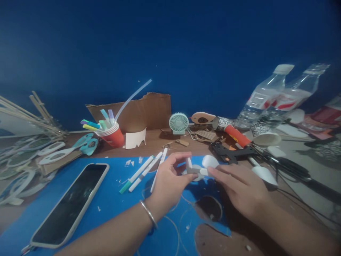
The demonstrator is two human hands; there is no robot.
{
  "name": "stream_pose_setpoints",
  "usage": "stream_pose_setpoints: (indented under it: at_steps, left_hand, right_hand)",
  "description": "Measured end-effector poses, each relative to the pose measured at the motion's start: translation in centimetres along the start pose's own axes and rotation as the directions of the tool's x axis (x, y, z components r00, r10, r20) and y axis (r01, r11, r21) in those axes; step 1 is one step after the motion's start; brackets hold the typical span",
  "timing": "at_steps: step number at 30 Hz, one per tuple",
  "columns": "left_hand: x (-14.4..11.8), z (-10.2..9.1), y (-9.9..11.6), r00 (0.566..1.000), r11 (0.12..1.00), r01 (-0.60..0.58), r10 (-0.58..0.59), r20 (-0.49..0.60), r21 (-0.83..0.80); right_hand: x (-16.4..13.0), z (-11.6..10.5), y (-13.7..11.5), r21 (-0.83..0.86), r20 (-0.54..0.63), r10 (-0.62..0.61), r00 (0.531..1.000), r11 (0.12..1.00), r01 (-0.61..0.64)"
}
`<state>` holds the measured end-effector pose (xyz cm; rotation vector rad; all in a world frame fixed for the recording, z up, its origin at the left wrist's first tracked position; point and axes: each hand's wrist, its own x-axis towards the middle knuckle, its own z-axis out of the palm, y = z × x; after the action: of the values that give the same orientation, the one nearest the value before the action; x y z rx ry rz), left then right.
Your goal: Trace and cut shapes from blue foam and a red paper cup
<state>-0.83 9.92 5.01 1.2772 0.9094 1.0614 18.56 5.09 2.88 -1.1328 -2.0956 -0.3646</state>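
Observation:
My left hand, with a silver bangle at the wrist, pinches a bent white paper piece between thumb and fingers. The fingertips of my right hand close on the other side of this piece, where a rounded white flap stands up. Both hands are raised over a blue sheet with holes cut in it. To the left of my left hand lie white markers, one with a teal cap. Part of the paper is hidden behind my fingers.
A phone lies at left. Behind stand a red paper cup of markers, cardboard and a small fan. A black glue gun, an orange tube and plastic bottles crowd the right. Cut paper shapes fill the far left.

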Motion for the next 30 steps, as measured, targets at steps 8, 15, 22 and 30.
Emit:
stream_pose_setpoints:
  at_steps: [8, 15, 22, 30]
  left_hand:
    - [-0.05, 0.09, 0.05, 1.000, 1.000, 0.000, 0.000, 0.001, -0.009]
    - [-0.02, 0.12, 0.02, 1.000, 1.000, 0.003, -0.003, -0.006, -0.024]
    - [0.05, 0.09, 0.02, 1.000, 1.000, 0.005, -0.005, -0.014, -0.026]
    - [-0.02, 0.17, 0.03, 1.000, 0.999, -0.002, 0.001, -0.021, -0.039]
  right_hand:
    - [-0.09, -0.05, 0.01, 0.035, 0.011, 0.013, 1.000, 0.999, -0.013]
    - [-0.27, -0.06, -0.11, -0.025, -0.006, -0.003, 1.000, 1.000, 0.003]
    - [-0.23, -0.01, -0.12, -0.037, -0.026, -0.009, 1.000, 0.999, 0.008]
    - [-0.09, -0.10, -0.23, -0.028, -0.021, -0.008, 1.000, 1.000, 0.007]
